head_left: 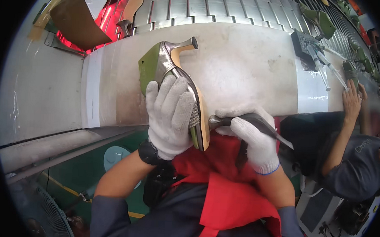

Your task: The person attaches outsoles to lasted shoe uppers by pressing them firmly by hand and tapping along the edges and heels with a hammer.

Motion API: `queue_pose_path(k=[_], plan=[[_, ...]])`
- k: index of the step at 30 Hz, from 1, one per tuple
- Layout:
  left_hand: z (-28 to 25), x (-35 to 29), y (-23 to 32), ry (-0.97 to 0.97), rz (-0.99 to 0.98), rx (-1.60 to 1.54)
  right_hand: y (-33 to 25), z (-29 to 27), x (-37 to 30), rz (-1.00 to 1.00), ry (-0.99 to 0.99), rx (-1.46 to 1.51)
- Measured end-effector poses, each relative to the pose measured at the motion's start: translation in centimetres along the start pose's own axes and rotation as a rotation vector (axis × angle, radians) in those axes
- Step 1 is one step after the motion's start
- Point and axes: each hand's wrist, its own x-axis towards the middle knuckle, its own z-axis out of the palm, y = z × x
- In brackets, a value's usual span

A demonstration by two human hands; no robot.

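Observation:
A heeled sandal [163, 60] lies on its side in my gloved left hand [169, 115], closed around its middle. It has a green lining, a silver heel pointing away from me, a glittery strap and a tan sole turned to the right. My gloved right hand [255, 136] grips a dark cobbler's hammer [268, 126]. The hammer's round face is at the sole's edge near the toe; I cannot tell whether they touch. Its flat peen points right, and the handle runs down, partly hidden by my fingers.
A pale worktable [243, 74] stretches ahead, with a metal slat conveyor [195, 8] behind. Brown sole pieces [77, 20] lie at far left under red light. Syringes [321, 67] and a dark box [303, 47] sit at right. A co-worker's hands [353, 98] hold a shoe beyond.

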Motion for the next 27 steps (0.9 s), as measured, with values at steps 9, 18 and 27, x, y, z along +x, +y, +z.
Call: queue_pose_path(k=[9, 18, 27], plan=[[-0.7, -0.7, -0.1, -0.094, -0.005, -0.006, -4.7, 0.7, 3.2, -0.146, -0.19, -0.077], [0.3, -1.5, 0.0, 0.011, -0.054, -0.085, 1.3, 0.3, 1.5, -0.109, -0.189, 0.159], [-0.3, -1.0, 0.3, -0.063, -0.08, -0.144, -3.5, 0.7, 3.8, -0.32, -0.514, -0.401]])
